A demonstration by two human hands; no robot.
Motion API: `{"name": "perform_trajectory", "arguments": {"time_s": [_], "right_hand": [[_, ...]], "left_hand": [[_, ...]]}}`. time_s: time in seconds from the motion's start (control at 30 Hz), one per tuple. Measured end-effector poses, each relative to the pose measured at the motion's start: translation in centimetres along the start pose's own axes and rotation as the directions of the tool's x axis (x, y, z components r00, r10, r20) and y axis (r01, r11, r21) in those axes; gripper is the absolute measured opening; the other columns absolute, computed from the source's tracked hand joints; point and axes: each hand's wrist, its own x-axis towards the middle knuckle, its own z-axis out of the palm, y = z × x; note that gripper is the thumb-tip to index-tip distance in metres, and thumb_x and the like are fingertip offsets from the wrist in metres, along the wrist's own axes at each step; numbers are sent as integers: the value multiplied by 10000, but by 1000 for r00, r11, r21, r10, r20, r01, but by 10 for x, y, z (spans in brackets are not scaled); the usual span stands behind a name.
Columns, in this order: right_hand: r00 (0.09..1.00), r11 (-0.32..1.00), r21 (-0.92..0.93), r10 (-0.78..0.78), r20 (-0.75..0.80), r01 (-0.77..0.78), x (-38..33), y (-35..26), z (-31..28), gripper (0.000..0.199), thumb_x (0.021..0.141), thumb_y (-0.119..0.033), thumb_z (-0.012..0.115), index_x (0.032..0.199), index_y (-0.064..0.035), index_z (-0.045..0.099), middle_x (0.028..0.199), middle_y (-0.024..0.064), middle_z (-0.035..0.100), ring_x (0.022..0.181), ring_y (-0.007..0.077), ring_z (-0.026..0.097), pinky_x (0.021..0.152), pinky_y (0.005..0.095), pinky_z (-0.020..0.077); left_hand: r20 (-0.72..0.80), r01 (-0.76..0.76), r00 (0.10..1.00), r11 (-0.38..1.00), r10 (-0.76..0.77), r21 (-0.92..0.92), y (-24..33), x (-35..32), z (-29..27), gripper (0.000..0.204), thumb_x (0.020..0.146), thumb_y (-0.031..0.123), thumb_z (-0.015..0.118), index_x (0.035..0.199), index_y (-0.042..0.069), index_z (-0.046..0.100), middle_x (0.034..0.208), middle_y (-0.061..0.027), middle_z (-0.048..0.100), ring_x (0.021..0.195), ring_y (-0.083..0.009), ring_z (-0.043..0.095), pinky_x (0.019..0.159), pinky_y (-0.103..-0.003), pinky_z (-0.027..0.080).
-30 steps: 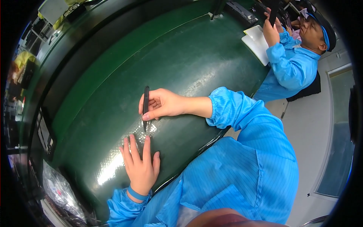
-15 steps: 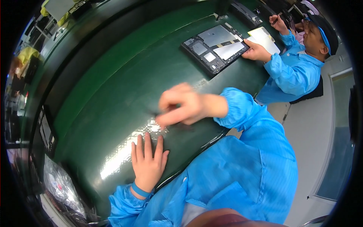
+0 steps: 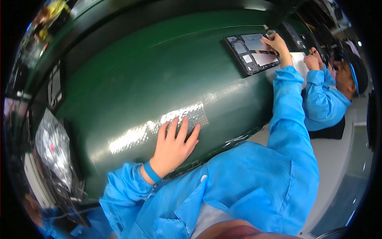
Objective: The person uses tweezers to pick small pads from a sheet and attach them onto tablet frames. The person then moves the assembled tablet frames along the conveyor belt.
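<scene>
My left hand point(image 3: 173, 147) lies with its fingers spread on the green work mat point(image 3: 139, 79). The fingertips rest on the near edge of a clear sheet with rows of small shiny dots point(image 3: 197, 115). My right hand point(image 3: 278, 44) reaches to the far right, its fingers curled at the far right edge of an open tablet housing point(image 3: 247, 58). That housing lies on top of a small stack, its inner side with silver plates facing up. Part of its right side is hidden under my hand.
A co-worker in blue point(image 3: 326, 99) sits at the right, hands raised close to a white sheet point(image 3: 299, 63). Another dark tablet part point(image 3: 55, 85) lies at the left edge, beside a clear plastic bag point(image 3: 53, 147). More dark panels point(image 3: 293, 36) lie at the back right.
My right hand has moved from above the mat's middle to the tablet stack. The co-worker's hand has left the stack. The whole view has shifted; my left hand still lies spread on the mat.
</scene>
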Motion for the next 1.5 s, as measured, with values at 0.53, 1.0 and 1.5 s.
{"name": "perform_trajectory", "arguments": {"time_s": [0.53,1.0,1.5], "right_hand": [[711,721,-145,-692,-121,677,-226,-294,33,435,863,-421,650,1040,-28,589,817,157,686,687,303,679,601,383,531],[419,274,857,-905,76,437,-301,-228,2,295,772,6,725,1062,-41,701,895,77,647,801,166,661,698,230,537],[597,373,918,-710,374,-131,-316,-221,23,221,823,37,683,1025,63,598,990,141,655,896,201,677,782,273,568]], "left_hand": [[10,88,996,994,-88,-64,17,-2,0,563,771,417,696,1286,246,542,1301,-213,459,1201,-381,447,1013,-528,363],[51,313,948,949,-314,25,23,-10,-1,687,751,542,667,1332,208,513,1341,-319,403,1253,-485,390,1011,-606,327],[91,324,941,946,-325,28,24,-8,3,764,706,555,683,1341,166,515,1343,-345,396,1238,-502,405,978,-658,335]]}}
